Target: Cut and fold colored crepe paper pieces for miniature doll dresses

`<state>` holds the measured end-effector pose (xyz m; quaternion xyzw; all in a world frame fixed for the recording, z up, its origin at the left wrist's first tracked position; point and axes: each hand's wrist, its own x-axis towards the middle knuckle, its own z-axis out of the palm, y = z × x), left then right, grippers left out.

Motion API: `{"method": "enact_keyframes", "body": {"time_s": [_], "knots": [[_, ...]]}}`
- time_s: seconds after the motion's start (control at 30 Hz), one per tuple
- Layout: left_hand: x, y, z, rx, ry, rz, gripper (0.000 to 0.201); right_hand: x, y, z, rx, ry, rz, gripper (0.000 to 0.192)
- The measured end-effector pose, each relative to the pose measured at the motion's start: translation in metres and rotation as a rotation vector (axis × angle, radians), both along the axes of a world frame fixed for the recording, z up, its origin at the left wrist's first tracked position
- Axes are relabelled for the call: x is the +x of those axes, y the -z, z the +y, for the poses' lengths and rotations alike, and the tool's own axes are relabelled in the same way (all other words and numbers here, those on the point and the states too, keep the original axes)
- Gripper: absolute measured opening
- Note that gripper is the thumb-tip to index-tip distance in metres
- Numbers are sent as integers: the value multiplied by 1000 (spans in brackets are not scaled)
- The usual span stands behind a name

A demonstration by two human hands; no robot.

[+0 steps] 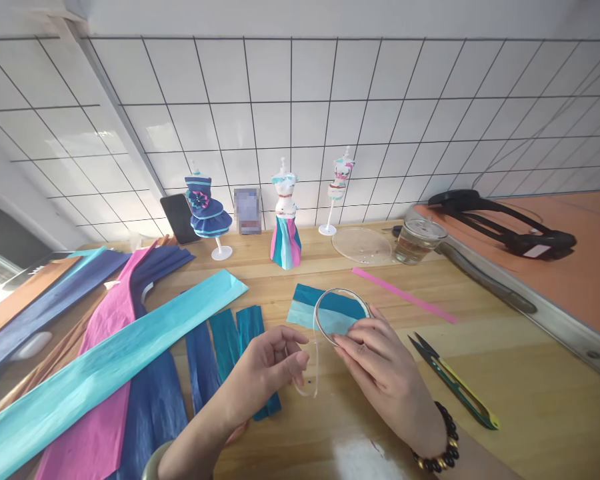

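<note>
My right hand (380, 363) grips a thin roll of tape (321, 333) by its right side, fingers and thumb closed on the ring. From the roll a narrow translucent strip hangs down and curls back to my left hand (275, 360). The left fingers are bent and pinched at the strip's loose end. Behind the roll lie a teal piece and a light blue piece of crepe paper (303, 315). Folded teal strips (225, 340) lie beyond and partly under my left hand. Thread snips (453, 380) with a green and yellow handle rest right of my right hand.
Long crepe paper strips, one turquoise (130, 347), cover the left side. Three small mannequins stand at the back, the middle one with a striped skirt (286, 243). A pink strip (405, 295), a clear disc (363, 245) and a glass of liquid (420, 240) lie or stand at right.
</note>
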<state>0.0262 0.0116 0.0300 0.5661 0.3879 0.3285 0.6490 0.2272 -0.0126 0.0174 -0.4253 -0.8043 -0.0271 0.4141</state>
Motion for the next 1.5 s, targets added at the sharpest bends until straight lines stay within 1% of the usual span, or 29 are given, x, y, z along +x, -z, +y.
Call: {"method": "enact_keyframes", "body": {"time_s": [0.1, 0.2, 0.27, 0.3, 0.37, 0.47, 0.6, 0.67, 0.77, 0.93, 1.07, 1.13, 1.2, 1.33, 1.4, 1.5], "knots": [[0, 2, -1, 33, 32, 109, 34, 2, 2, 1, 9, 17, -28, 25], [0, 8, -2, 45, 77, 184, 40, 6, 3, 3, 30, 56, -36, 25], [0, 13, -3, 70, 78, 235, 41, 7, 4, 4, 38, 81, -46, 24], [0, 14, -3, 109, 65, 268, 39, 8, 3, 4, 40, 92, -54, 23], [0, 15, -2, 238, 32, 334, 31, 8, 2, 4, 43, 115, -72, 21], [1, 14, 0, 422, 1, 380, 22, 6, 1, 3, 43, 154, -85, 19], [4, 14, 3, 549, 5, 412, 19, 5, 1, 2, 28, 189, -94, 19], [5, 13, 3, 581, 15, 418, 14, 4, 2, 2, 15, 191, -103, 18], [7, 12, 3, 537, 26, 390, 11, 4, 3, 1, 5, 193, -109, 17], [6, 4, 0, 378, 30, 247, 18, 5, 4, 3, 17, 213, -110, 16], [5, -3, -1, 307, 49, 159, 21, 5, 4, 3, 15, 201, -115, 17], [4, -2, 0, 299, 60, 152, 20, 5, 4, 3, 9, 186, -118, 17], [3, 2, 2, 309, 62, 163, 16, 4, 5, 3, 3, 181, -116, 17], [0, 10, 4, 352, 26, 216, 6, 1, 4, 2, -10, 168, -99, 17], [-2, 10, 4, 359, 11, 210, 3, -1, 3, 2, -16, 153, -93, 18], [-3, 4, 3, 373, 39, 139, 4, -6, 2, -1, -33, 121, -99, 20]]}}
